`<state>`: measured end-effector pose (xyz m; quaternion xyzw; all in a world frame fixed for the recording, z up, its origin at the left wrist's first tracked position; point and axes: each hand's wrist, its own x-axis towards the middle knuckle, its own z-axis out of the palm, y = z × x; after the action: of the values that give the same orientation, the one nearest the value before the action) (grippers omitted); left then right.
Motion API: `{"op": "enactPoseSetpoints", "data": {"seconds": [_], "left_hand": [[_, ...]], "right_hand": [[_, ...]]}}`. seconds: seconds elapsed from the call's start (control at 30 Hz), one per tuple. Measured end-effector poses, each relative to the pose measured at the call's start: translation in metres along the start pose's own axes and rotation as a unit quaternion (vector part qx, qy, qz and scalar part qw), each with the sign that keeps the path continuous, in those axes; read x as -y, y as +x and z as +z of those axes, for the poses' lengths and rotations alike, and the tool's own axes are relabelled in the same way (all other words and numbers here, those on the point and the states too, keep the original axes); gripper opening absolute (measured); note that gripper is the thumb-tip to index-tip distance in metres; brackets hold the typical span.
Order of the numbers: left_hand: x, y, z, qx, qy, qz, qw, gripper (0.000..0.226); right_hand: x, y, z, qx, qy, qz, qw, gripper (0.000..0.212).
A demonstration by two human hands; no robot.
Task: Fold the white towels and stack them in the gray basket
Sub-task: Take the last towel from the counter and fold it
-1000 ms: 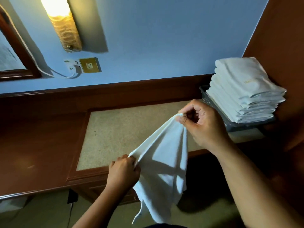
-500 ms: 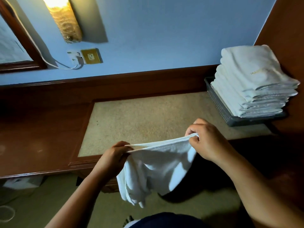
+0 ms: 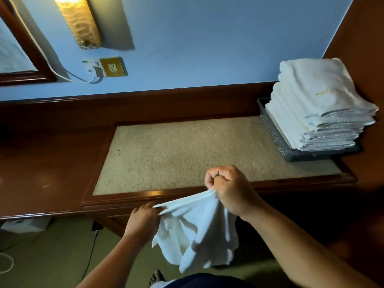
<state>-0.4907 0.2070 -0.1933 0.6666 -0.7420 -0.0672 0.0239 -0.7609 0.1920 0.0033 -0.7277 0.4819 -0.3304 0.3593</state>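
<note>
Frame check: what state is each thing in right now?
Loose towel: unfolded, hanging in the air, held at two corners.
Left hand: pinches the towel.
Right hand: grips the towel.
Gray basket: full, on the desk.
Folded towels: stacked above the basket rim.
Wall lamp: lit.
White plug: in the socket.

The left hand [image 3: 143,222] and right hand [image 3: 230,192] are bare, and so are both forearms. A dark navy garment [image 3: 207,280] covers the lap, with bare toes [image 3: 156,276] beside it.
</note>
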Motion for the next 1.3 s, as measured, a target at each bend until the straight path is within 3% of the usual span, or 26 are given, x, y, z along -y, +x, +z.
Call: {"op": "enactPoseSetpoints", "data": {"seconds": [0.13,0.3,0.43,0.57,0.87,1.0,1.17,1.3], "left_hand": [[0.008,-0.020,0.020,0.038,0.027,-0.053,0.998,0.026],[0.010,-0.015,0.011,-0.019,0.013,-0.070,0.997,0.021],[0.003,-0.001,0.001,-0.001,0.017,-0.076,0.997,0.025],[0.018,-0.012,0.000,0.005,0.035,-0.073,0.997,0.020],[0.086,-0.046,-0.019,0.014,0.071,-0.169,0.983,0.034],[0.113,-0.050,-0.034,-0.025,0.096,-0.187,0.977,0.040],[0.126,-0.048,-0.053,-0.056,-0.071,-0.349,0.933,0.037],[0.112,-0.041,-0.063,-0.106,-0.135,-0.342,0.924,0.038]], "right_hand": [[-0.008,0.005,-0.009,-0.030,0.033,0.031,0.998,0.016],[-0.021,0.010,-0.043,-0.101,0.036,0.052,0.993,0.013],[-0.025,0.009,-0.065,-0.149,0.035,0.069,0.986,0.010],[-0.038,0.010,-0.079,-0.214,0.015,0.090,0.973,0.014],[-0.079,0.011,-0.129,-0.331,-0.079,0.177,0.924,0.032],[-0.100,0.009,-0.134,-0.323,-0.094,0.225,0.914,0.037],[-0.105,0.015,-0.116,-0.261,-0.126,0.230,0.929,0.022],[-0.106,0.012,-0.093,-0.168,-0.110,0.203,0.958,0.022]]}}
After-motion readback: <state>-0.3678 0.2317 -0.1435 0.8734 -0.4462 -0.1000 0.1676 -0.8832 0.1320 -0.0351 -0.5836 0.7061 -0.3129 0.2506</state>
